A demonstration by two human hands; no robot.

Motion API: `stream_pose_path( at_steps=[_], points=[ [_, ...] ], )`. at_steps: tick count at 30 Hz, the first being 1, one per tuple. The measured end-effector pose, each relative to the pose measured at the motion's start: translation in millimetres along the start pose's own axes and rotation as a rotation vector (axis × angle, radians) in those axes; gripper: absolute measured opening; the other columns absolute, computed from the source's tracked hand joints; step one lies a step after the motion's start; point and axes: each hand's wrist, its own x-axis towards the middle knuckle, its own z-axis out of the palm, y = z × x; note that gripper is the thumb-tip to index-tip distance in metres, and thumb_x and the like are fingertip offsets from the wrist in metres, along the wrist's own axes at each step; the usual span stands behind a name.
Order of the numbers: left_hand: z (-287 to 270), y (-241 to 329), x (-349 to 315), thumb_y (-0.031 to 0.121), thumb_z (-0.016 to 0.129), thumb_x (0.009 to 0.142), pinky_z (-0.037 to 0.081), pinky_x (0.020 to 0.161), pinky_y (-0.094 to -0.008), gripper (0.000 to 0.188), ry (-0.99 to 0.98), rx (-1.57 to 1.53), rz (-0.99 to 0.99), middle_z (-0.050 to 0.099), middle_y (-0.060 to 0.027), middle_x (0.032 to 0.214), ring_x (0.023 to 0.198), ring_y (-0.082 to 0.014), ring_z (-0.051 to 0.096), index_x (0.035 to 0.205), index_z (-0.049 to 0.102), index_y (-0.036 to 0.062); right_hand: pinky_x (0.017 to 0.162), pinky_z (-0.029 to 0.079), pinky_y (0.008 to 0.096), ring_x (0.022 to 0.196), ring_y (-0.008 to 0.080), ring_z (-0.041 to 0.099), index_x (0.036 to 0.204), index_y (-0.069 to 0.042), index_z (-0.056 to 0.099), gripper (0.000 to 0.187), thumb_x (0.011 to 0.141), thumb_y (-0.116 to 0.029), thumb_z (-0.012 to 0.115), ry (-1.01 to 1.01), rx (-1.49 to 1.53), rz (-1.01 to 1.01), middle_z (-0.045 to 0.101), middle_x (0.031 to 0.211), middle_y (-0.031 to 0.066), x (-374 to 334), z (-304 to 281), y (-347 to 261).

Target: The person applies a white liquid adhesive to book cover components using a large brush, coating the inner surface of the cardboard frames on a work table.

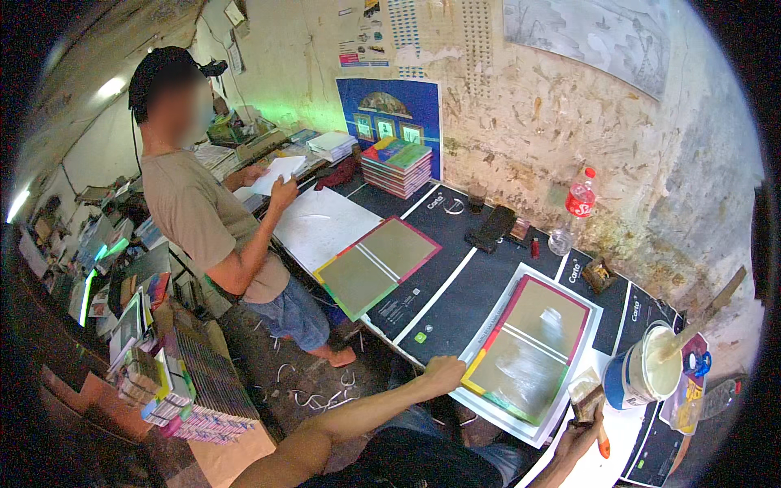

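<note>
On the dark worktable [480, 281] before me, a wet-smeared book cover [521, 346] lies on a pale sheet [496, 413], likely light, stiff, slick and best held by its rim, as a curled left hand [445, 374] sits at its corner, grip unclear, and the right hand [582, 431] clutches a broad brush [585, 389].

One clear plastic bottle with red cap and red label [579, 203], upright on the dark, white-striped surface [427, 285], near the wall; one small red bottle [534, 248], just beside; one rumpled black item [491, 228], kind unclear. One stack of multicoloured books [396, 168], before a blue poster [390, 98]. One large grey-toned picture [594, 37], wall-mounted. Several tall piles of books [199, 358], lower left. One lit white tube lamp [18, 205], far left.
</note>
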Motion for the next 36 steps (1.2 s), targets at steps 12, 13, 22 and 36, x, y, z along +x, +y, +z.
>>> stream_pose_path(
  at_steps=[12, 13, 22, 36],
  points=[
    [23, 0, 9, 0.047, 0.080, 0.064, 0.055, 0.071, -0.0474, 0.056, 0.184, -0.021, 0.084, 0.067, -0.0217, 0.085, 0.083, -0.0369, 0.067, 0.088, 0.067, -0.0025, 0.078, 0.034, 0.0310, 0.101, 0.0132, 0.052, 0.120, -0.009, 0.053, 0.042, 0.088, -0.036, 0.058, 0.066, -0.009, -0.006, 0.058, 0.114, 0.0016, 1, -4, -1],
    [25, -1, 10, 0.047, 0.080, 0.064, 0.055, 0.071, -0.0474, 0.056, 0.184, -0.021, 0.083, 0.067, -0.0217, 0.085, 0.083, -0.0369, 0.067, 0.088, 0.067, -0.0025, 0.078, 0.034, 0.0313, 0.101, 0.0128, 0.052, 0.119, -0.010, 0.053, 0.041, 0.088, -0.036, 0.058, 0.065, -0.012, 0.002, 0.058, 0.113, 0.0014, 1, -5, -1],
    [16, 5, 0, 0.049, 0.078, 0.066, 0.053, 0.073, -0.0466, 0.055, 0.060, -0.062, -0.012, 0.068, -0.0219, 0.082, 0.079, -0.0377, 0.067, 0.080, 0.069, -0.0028, 0.085, 0.036, 0.0331, 0.107, 0.0165, 0.053, 0.125, -0.008, 0.051, 0.046, 0.090, -0.036, 0.055, 0.016, 0.020, 0.042, 0.057, 0.119, 0.0046, 14, -26, 8],
    [-15, -32, 2, 0.030, 0.069, 0.081, 0.046, 0.054, -0.0376, 0.030, 0.120, -0.417, 0.131, 0.063, -0.0155, 0.061, 0.055, -0.0285, 0.063, 0.070, 0.069, 0.0022, 0.093, 0.044, 0.0325, 0.106, 0.0178, 0.057, 0.128, 0.000, 0.048, 0.040, 0.094, -0.019, 0.056, -0.190, 0.189, -0.092, 0.056, 0.124, 0.0083, -33, 66, -42]
  ],
)
